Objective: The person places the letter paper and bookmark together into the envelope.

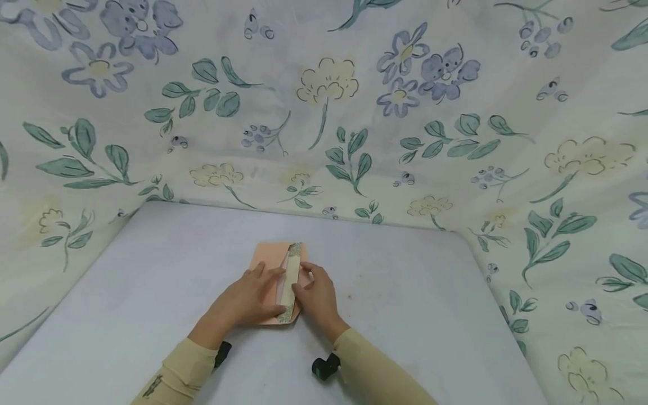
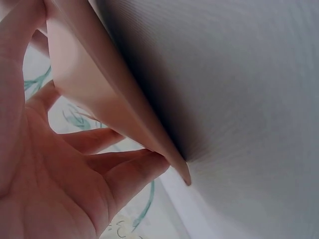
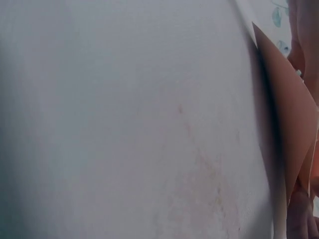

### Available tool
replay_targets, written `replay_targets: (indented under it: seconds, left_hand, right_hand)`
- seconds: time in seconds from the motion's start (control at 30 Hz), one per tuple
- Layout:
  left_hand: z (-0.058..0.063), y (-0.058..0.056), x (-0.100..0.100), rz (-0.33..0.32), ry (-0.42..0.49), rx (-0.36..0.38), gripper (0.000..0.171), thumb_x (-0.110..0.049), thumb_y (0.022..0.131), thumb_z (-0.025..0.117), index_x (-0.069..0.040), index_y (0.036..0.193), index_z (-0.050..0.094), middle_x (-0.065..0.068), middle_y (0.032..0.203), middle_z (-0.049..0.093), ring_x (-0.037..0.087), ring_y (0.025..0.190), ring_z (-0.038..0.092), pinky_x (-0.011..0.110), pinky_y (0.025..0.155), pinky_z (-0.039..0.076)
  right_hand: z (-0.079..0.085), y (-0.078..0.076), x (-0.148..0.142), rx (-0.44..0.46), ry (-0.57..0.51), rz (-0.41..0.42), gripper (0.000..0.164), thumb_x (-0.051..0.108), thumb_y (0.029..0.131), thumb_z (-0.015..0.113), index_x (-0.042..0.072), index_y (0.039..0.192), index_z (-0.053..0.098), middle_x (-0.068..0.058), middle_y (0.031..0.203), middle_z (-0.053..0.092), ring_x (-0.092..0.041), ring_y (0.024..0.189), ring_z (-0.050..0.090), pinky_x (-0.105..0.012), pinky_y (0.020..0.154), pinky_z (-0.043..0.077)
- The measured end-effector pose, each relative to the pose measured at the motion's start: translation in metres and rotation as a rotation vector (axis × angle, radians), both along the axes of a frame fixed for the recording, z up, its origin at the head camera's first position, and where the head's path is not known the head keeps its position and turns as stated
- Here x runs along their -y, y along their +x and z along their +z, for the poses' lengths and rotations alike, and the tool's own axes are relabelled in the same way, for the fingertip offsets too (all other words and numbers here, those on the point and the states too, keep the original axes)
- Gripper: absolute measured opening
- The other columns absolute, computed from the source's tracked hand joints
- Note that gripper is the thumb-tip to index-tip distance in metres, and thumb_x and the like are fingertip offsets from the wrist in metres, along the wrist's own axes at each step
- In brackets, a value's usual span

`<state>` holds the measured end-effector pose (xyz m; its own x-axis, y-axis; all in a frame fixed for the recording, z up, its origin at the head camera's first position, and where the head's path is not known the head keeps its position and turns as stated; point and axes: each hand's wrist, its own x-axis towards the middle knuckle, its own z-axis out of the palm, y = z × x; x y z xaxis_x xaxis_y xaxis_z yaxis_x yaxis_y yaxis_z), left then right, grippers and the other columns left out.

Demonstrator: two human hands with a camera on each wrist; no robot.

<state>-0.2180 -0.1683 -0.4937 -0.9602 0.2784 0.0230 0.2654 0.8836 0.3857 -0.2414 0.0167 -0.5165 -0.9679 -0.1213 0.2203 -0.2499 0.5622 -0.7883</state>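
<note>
A peach paper piece that looks like an envelope [image 1: 265, 254] lies on the white table in the head view. Along its right side runs a cream strip [image 1: 290, 284] with patterned ends, beside a narrow gap. My left hand [image 1: 242, 298] rests over its left part, fingers spread and touching the paper near the strip. At the strip's right edge, my right hand [image 1: 320, 292] pinches the paper between thumb and fingers. In the left wrist view, the left fingertips touch the edge of the envelope [image 2: 82, 64]. The right wrist view shows its side [image 3: 288, 104] lifted off the table.
The white table [image 1: 405, 304] carries a few small brown specks. A floral cloth [image 1: 324, 124] rises behind and at both sides. Black wrist cameras hang below the left sleeve [image 1: 184, 365] and the right sleeve [image 1: 374, 365].
</note>
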Motion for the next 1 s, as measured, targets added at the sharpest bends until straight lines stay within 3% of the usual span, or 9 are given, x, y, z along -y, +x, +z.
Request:
replay_targets:
  seconds: [0.23, 0.53, 0.77, 1.0]
  left_hand:
    - [-0.001, 0.001, 0.003, -0.012, 0.017, -0.001, 0.083, -0.065, 0.071, 0.066, -0.025, 0.139, 0.04, 0.031, 0.142, 0.03, 0.058, 0.12, 0.036, 0.062, 0.087, 0.04]
    - [-0.001, 0.0, 0.0, -0.013, 0.033, -0.014, 0.082, -0.064, 0.071, 0.067, -0.027, 0.139, 0.041, 0.031, 0.143, 0.03, 0.058, 0.119, 0.037, 0.062, 0.087, 0.04]
    - [0.001, 0.002, -0.002, -0.022, 0.016, -0.027, 0.083, -0.063, 0.071, 0.067, -0.025, 0.139, 0.041, 0.032, 0.141, 0.031, 0.058, 0.118, 0.038, 0.062, 0.087, 0.04]
    - [0.004, 0.003, -0.001, -0.015, 0.026, -0.03, 0.083, -0.064, 0.07, 0.067, -0.024, 0.138, 0.042, 0.033, 0.14, 0.031, 0.059, 0.116, 0.038, 0.062, 0.086, 0.04]
  right_hand:
    - [-0.002, -0.003, 0.002, 0.076, -0.04, 0.09, 0.057, 0.01, 0.08, 0.069, 0.01, 0.133, 0.05, -0.006, 0.097, 0.06, 0.001, 0.06, 0.053, -0.019, 0.048, 0.044]
    - [-0.004, -0.005, 0.011, 0.096, -0.034, 0.105, 0.058, 0.01, 0.08, 0.068, 0.011, 0.134, 0.048, -0.005, 0.098, 0.059, 0.0, 0.064, 0.054, -0.018, 0.05, 0.046]
    - [-0.005, -0.003, 0.011, 0.097, -0.05, 0.091, 0.054, 0.012, 0.082, 0.068, 0.015, 0.134, 0.049, -0.002, 0.089, 0.062, -0.001, 0.062, 0.053, -0.019, 0.047, 0.045]
    - [-0.004, -0.004, 0.01, 0.122, -0.103, 0.116, 0.055, 0.017, 0.083, 0.069, 0.014, 0.134, 0.049, 0.0, 0.124, 0.06, 0.0, 0.065, 0.056, -0.019, 0.049, 0.046]
